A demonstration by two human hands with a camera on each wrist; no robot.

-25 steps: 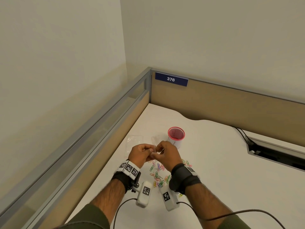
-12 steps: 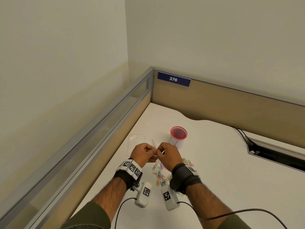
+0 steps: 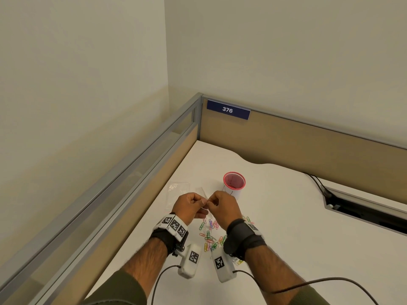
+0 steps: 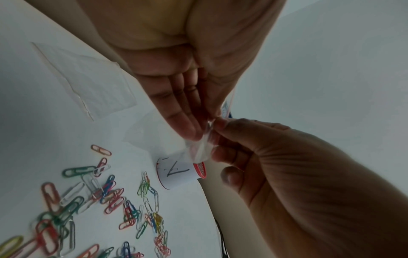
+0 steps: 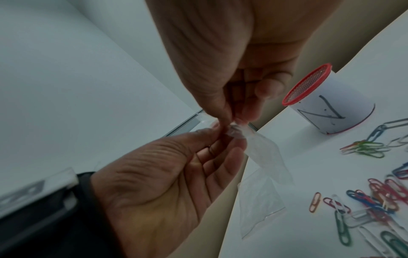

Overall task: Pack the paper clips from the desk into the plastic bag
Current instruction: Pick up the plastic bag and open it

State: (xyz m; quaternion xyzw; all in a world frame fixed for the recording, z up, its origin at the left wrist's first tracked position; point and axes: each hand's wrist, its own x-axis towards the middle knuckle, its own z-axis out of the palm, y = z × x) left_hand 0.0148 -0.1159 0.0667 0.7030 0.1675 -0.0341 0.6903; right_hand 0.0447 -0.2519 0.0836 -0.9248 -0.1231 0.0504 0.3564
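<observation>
Both hands are raised above the white desk (image 3: 286, 216) and meet at the top edge of a small clear plastic bag (image 5: 262, 153). My left hand (image 3: 190, 204) pinches one side of the bag's mouth, and my right hand (image 3: 222, 205) pinches the other side. The bag (image 4: 198, 150) hangs down between the fingertips. A pile of coloured paper clips (image 3: 210, 235) lies on the desk below and between my wrists; the same paper clips (image 4: 106, 197) spread wide in the left wrist view.
A second clear plastic bag (image 3: 177, 194) lies flat on the desk to the left. A red-rimmed mesh cup (image 3: 234, 183) wrapped in white paper stands just beyond my hands. Partition walls (image 3: 286, 139) close the desk at left and back. A cable slot (image 3: 363, 214) is at right.
The hands have stayed together at the bag's mouth, the fingers shifting slightly on its edge. The head view has drifted a little; the clips have not moved.
</observation>
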